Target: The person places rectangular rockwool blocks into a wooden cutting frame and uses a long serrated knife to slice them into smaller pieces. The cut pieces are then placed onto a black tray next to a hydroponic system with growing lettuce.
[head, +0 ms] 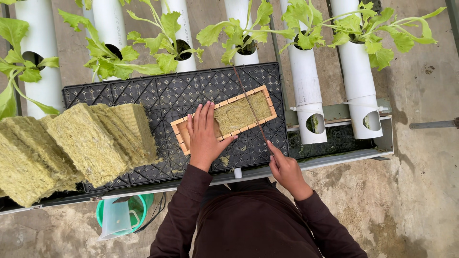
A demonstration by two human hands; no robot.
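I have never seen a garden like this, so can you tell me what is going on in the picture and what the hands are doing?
The picture comes from a camera worn on a person's head, looking straight down at their own two hands. The left hand presses flat on a shallow wooden frame with slotted edges, which holds a yellowish fibrous slab. The right hand holds a long thin blade laid across the frame and slab. The frame sits on a black plastic grid tray. To the left, big yellowish fibrous blocks lean in a row on the same tray. Above it run white plastic pipes with round holes, and leafy green plants grow out of the holes. On the concrete floor below stands a green bucket with a clear plastic jug.
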